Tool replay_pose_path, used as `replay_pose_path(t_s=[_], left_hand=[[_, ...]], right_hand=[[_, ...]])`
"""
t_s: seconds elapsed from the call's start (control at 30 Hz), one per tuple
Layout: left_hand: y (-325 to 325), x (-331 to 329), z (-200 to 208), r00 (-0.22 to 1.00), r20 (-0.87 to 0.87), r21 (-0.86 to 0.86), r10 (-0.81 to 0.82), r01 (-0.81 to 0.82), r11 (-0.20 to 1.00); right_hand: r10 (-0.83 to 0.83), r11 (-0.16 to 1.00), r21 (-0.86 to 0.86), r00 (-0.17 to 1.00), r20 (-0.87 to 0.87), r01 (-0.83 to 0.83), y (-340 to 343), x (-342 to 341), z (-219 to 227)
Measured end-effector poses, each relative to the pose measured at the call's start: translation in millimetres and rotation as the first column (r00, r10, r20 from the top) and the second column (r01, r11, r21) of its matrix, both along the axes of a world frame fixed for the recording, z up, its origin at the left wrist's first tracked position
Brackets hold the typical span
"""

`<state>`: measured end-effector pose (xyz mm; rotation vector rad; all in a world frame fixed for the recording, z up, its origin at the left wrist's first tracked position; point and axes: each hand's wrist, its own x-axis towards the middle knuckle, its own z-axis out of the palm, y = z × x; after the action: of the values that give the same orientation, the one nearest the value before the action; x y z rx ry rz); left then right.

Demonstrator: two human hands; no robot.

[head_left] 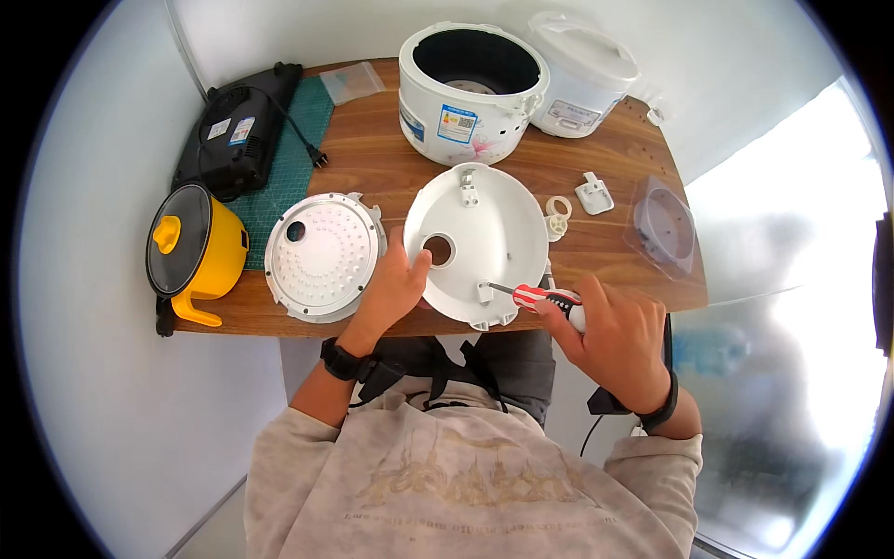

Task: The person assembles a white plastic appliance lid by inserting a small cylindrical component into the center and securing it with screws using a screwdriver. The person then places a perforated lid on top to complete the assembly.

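Observation:
A white rice cooker lid shell (507, 224) lies hollow side up at the table's front edge. My left hand (399, 278) grips its left rim beside the round hole. In my right hand (610, 331) is a screwdriver (545, 298) with a red, white and black handle. Its shaft points left, and the tip meets a small raised post (484, 293) in the lower part of the shell. Whether the tip sits in a screw is too small to tell. Just left of my left hand lies a round white inner lid plate (321, 252) with a dotted pattern.
Behind the shell stands an open white rice cooker body (466, 130), with a second white cooker (577, 84) beside it. Small white parts (594, 194) and a clear plastic container (664, 228) lie right. At left are a yellow pot (219, 252), a black appliance (237, 135) and a green mat (303, 140).

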<state>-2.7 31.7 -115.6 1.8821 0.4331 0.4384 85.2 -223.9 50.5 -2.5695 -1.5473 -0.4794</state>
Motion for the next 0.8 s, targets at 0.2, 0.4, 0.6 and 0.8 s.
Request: replay_pose_path(t_s=[0.2,0.4,0.6,0.8], left_hand=[[-1,-3,0,1.000,-0.002,-0.063,0.010,-0.010,0.998],[-4,-2,-4,0.999,-0.011,-0.028,0.046,-0.046,0.999],[-7,-5,20,0.992,-0.084,-0.107,0.092,-0.101,0.989],[3,-5,-7,0.992,0.025,-0.046,0.120,-0.119,0.992]], right_hand=[[0.200,0.958,0.276,0.870,-0.452,-0.076,3,16,6],[0.329,0.932,0.253,0.899,-0.290,-0.260,5,18,4],[-0.110,0.994,-0.039,0.988,-0.109,0.106,-9,17,-15],[0.044,0.991,0.133,0.961,-0.271,-0.008,4,15,0]])
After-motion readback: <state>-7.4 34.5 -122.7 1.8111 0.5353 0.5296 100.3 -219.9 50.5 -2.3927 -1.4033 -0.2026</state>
